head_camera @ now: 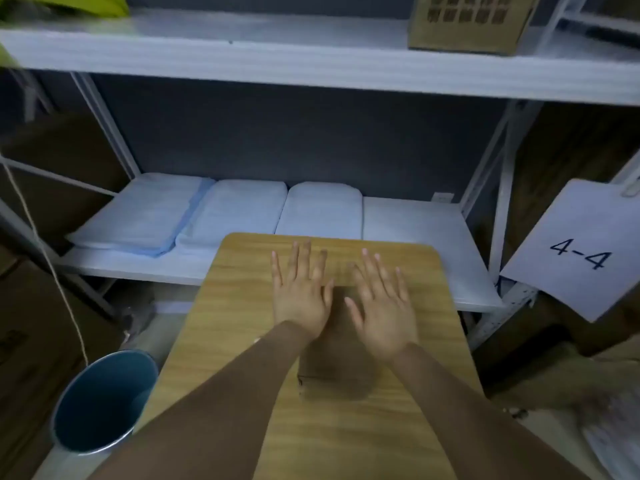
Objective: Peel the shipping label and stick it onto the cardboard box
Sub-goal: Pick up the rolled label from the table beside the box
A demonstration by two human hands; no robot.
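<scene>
A brown cardboard box lies flat on the small wooden table, mostly under my wrists and hands. My left hand hovers flat over its far left part, fingers spread, holding nothing. My right hand is spread the same way over the box's far right part. I see no shipping label in view; the box's top is largely hidden by my hands.
A blue bucket stands on the floor left of the table. Behind the table a white shelf holds folded white packs. A sheet marked "4-4" hangs at the right. Dark cartons stand at the left.
</scene>
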